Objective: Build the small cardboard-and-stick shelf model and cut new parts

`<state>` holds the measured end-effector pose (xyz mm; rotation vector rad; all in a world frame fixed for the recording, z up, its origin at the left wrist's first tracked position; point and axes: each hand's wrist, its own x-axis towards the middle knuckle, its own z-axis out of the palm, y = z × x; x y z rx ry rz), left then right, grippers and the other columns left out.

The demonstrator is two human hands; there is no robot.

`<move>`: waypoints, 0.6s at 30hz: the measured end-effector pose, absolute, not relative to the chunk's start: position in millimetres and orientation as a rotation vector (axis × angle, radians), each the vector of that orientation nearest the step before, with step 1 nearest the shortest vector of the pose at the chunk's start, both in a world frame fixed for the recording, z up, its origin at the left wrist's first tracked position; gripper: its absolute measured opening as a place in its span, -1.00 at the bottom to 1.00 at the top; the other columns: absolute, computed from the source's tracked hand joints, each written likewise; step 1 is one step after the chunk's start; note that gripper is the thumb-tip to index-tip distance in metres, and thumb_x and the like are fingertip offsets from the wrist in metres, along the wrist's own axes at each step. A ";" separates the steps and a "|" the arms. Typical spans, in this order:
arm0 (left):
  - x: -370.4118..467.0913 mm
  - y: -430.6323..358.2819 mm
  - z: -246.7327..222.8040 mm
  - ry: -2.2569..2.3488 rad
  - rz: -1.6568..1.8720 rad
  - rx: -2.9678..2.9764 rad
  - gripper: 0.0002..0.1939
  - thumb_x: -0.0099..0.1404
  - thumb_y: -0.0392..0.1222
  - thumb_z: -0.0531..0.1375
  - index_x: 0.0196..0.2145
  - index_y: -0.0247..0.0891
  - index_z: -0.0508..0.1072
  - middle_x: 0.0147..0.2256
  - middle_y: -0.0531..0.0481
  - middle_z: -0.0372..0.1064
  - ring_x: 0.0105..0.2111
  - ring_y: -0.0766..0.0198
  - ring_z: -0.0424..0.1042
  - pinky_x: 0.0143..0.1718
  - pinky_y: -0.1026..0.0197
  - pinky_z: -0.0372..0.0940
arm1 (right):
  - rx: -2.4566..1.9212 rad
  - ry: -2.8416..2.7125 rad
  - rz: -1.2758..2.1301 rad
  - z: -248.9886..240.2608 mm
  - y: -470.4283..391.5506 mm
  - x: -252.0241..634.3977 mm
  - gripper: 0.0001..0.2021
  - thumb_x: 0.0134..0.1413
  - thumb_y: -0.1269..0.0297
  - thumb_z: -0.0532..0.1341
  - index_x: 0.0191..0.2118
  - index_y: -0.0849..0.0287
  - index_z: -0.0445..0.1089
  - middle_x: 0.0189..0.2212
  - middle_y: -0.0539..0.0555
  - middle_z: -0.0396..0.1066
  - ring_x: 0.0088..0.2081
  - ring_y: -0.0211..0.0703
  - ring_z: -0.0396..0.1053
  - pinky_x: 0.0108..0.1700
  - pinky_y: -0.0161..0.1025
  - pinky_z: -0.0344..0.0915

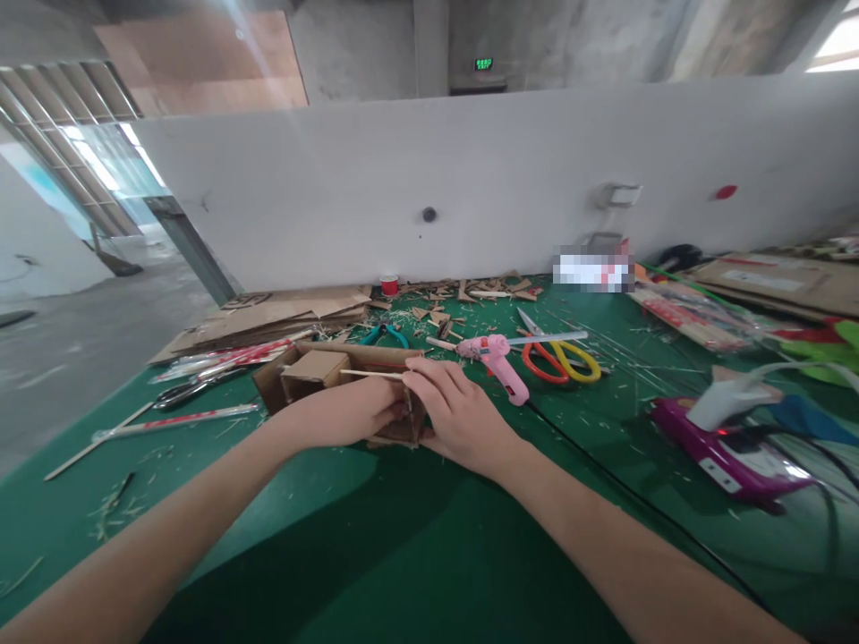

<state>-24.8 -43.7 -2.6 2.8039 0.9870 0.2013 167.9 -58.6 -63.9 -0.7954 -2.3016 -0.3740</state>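
A brown cardboard box structure (315,365) with a smaller raised block at its left rests on the green table. A thin wooden stick (369,374) lies across it. My left hand (355,410) reaches into the structure, its fingers bent and partly hidden behind the cardboard. My right hand (456,407) is wrapped round the structure's right end, fingertips over the top edge by the stick's end and thumb low at the side. Just right of my right hand lies a pink glue gun (500,362) with a clear glue stick in its back.
Scissors with red and yellow handles (564,360) lie behind the glue gun. Teal pliers (384,335) and cardboard sheets (288,317) are at the back. A purple power strip (731,456) with cables sits right. Wrapped sticks (181,420) lie left. A red cup (389,285) stands near the wall.
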 end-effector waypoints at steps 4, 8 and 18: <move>-24.5 -41.7 -3.9 1.023 0.069 2.641 -0.77 0.30 -0.35 -0.03 -0.30 -0.28 0.41 -0.33 -0.04 0.48 -0.41 0.26 0.42 -0.39 0.25 0.25 | -0.727 -2.293 -0.472 -62.9 -57.5 168.1 -0.46 0.09 0.37 0.16 0.19 0.25 0.05 0.15 0.29 0.19 0.12 0.12 0.16 0.12 0.07 0.24; -21.1 -42.4 -9.3 1.032 0.167 2.616 -0.77 0.27 -0.37 -0.03 -0.26 -0.28 0.41 -0.26 -0.06 0.48 -0.33 0.22 0.44 -0.31 0.22 0.28 | -0.728 -2.285 -0.480 -62.7 -57.8 169.6 -0.47 0.09 0.35 0.16 0.18 0.28 0.06 0.13 0.32 0.20 0.11 0.14 0.16 0.11 0.08 0.23; -22.4 -41.6 -13.4 0.900 0.109 3.094 -0.71 0.21 -0.56 -0.03 -0.34 -0.31 0.40 -0.28 -0.08 0.47 -0.31 0.22 0.45 -0.24 0.20 0.29 | -0.802 -2.240 -0.323 -68.2 -54.2 167.7 -0.34 -0.04 0.30 0.28 0.17 0.24 0.03 0.11 0.32 0.19 0.08 0.17 0.18 0.03 0.08 0.26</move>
